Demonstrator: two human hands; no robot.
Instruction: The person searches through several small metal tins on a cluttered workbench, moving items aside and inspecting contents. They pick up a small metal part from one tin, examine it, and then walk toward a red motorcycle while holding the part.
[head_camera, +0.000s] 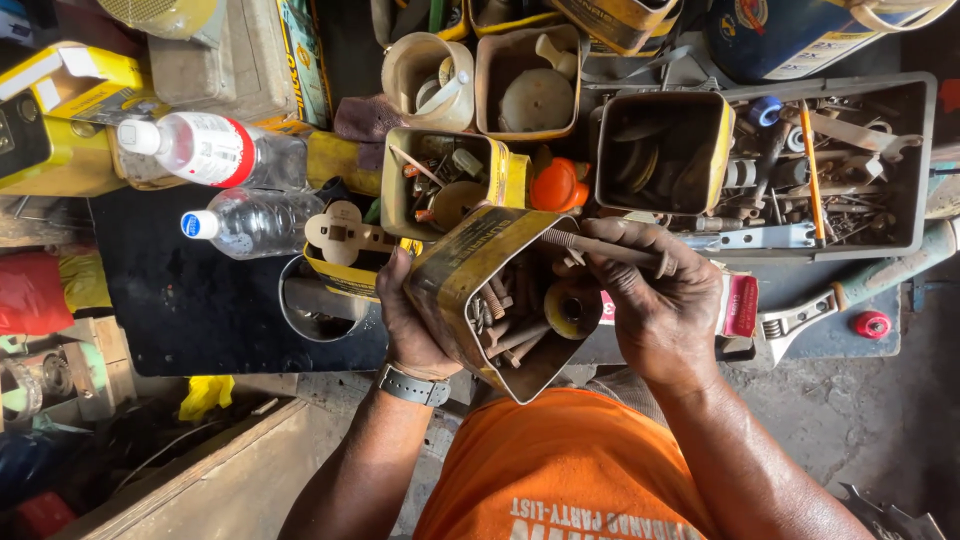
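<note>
While the person in the orange shirt is bending over the cluttered bench, this is how things are lying:

Left hand: the left hand (408, 322), a grey watch on its wrist, is wrapping around the side of a dented, rust-stained yellow rectangular tin (470, 275), fingers curled against its wall, tilting it toward the body.

Tin contents: rusty bolts and screws (503, 320) are piling up inside, with a round yellowish spool (571, 307) sitting at the tin's open edge.

Right hand: the right hand (655, 300) is closing its grimy fingers around a long threaded steel bolt (600, 247), which is lying across the tin's rim and touching it.

Behind the tin: a second yellow tin of odds and ends (447, 181) is standing just beyond, with an orange plastic cap (557, 186) beside it.

Right side: a grey plastic tray of tools and fittings (915, 170) is holding a deep yellow tin (662, 152) in its left end.

Left side: two clear plastic bottles (240, 185) are lying on their sides near a dark mat (190, 300).
</note>
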